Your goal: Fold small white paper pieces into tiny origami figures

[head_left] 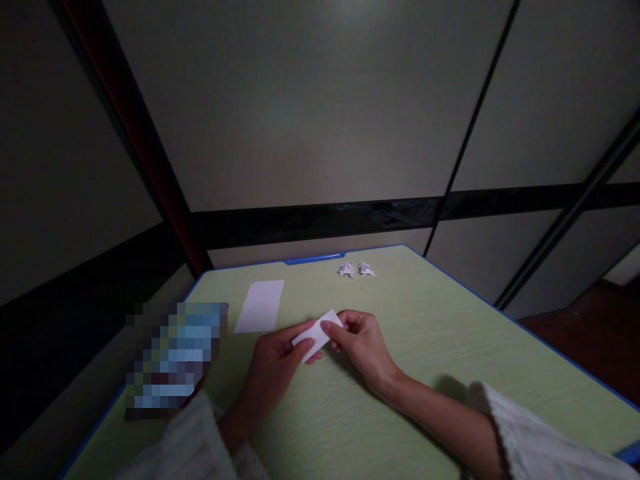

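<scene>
Two folded paper figures (346, 270) look finished on the far tabletop (425, 360); the left hand (274, 358) and right hand (369, 348) pinch a small paper rectangle (323, 333) between them, just partly shaped, I'd judge; a white sheet (260, 307) lies flat, unworked.

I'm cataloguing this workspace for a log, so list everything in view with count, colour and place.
Table: one, pale green with blue edging, lower view
Blue strip: one, blue, table's far edge
Paper figures: two, white, table's far side
Flat paper: sheet count unclear, white, table's left side
Blurred item: apparently one, mostly blue, table's left edge
Panels: several, greyish, around the table
Dark bands: several, blackish, across the panels
Upright strip: one, dark red, left
Floor: reddish-brown, far right
Small paper: one, white, held above table
Sleeves: two, whitish, bottom
Left hand: one, gripping small paper
Right hand: one, likewise
</scene>
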Available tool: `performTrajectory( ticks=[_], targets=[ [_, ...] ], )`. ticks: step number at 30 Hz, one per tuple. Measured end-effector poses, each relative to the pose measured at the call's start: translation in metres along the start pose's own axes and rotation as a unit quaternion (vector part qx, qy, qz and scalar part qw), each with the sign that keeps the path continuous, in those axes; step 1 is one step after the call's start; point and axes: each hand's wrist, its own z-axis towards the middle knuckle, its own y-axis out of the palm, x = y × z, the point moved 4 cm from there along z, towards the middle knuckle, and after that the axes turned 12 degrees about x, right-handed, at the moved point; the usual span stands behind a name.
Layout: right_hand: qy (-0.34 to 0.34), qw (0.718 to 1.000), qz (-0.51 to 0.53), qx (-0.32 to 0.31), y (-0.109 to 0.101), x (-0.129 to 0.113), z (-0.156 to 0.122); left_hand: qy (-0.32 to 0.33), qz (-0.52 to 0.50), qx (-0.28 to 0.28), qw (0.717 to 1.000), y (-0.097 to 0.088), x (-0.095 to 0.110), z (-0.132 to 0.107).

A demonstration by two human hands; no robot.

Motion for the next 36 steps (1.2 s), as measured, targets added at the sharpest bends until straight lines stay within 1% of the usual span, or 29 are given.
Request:
performTrajectory(
  ticks=[2, 5, 7, 13, 17, 21, 24, 26, 31, 33, 36],
  targets=[
    [0.001, 1.000, 0.025, -0.008, 0.001, 0.001, 0.001, -0.002, 0.002, 0.006, 1.000, 0.000, 0.000, 0.000],
    [0.005, 0.996, 0.088, -0.027, 0.002, 0.001, 0.001, -0.005, 0.002, 0.012, 1.000, -0.001, 0.001, 0.000],
    [0.015, 0.994, 0.105, -0.039, 0.004, 0.001, 0.002, -0.004, 0.001, 0.014, 1.000, -0.001, 0.001, 0.000],
    [0.037, 0.995, 0.063, -0.062, 0.006, 0.002, 0.002, 0.006, 0.007, 0.023, 1.000, -0.002, 0.005, -0.002],
    [0.037, 0.996, 0.063, -0.057, 0.005, 0.001, 0.001, 0.013, 0.017, 0.009, 1.000, -0.001, 0.005, -0.002],
    [0.026, 0.998, 0.041, -0.049, 0.005, 0.001, 0.002, 0.013, 0.016, 0.008, 1.000, 0.000, 0.004, -0.001],
    [0.007, 0.999, 0.016, -0.049, 0.004, 0.001, 0.003, 0.011, 0.017, 0.005, 1.000, 0.000, 0.002, -0.001],
    [-0.014, 0.998, -0.009, -0.056, 0.003, 0.000, 0.003, 0.028, 0.029, 0.000, 0.999, -0.001, 0.001, -0.001],
    [-0.086, 0.987, -0.093, -0.103, 0.002, -0.005, 0.000, 0.064, 0.093, -0.024, 0.993, -0.001, 0.001, -0.001],
    [-0.120, 0.978, -0.125, -0.120, 0.002, -0.008, -0.002, 0.100, 0.141, -0.038, 0.984, 0.000, 0.005, -0.002],
    [-0.172, 0.962, -0.165, -0.129, 0.002, -0.012, -0.004, 0.183, 0.212, -0.052, 0.959, 0.002, 0.012, -0.005]
  ],
)
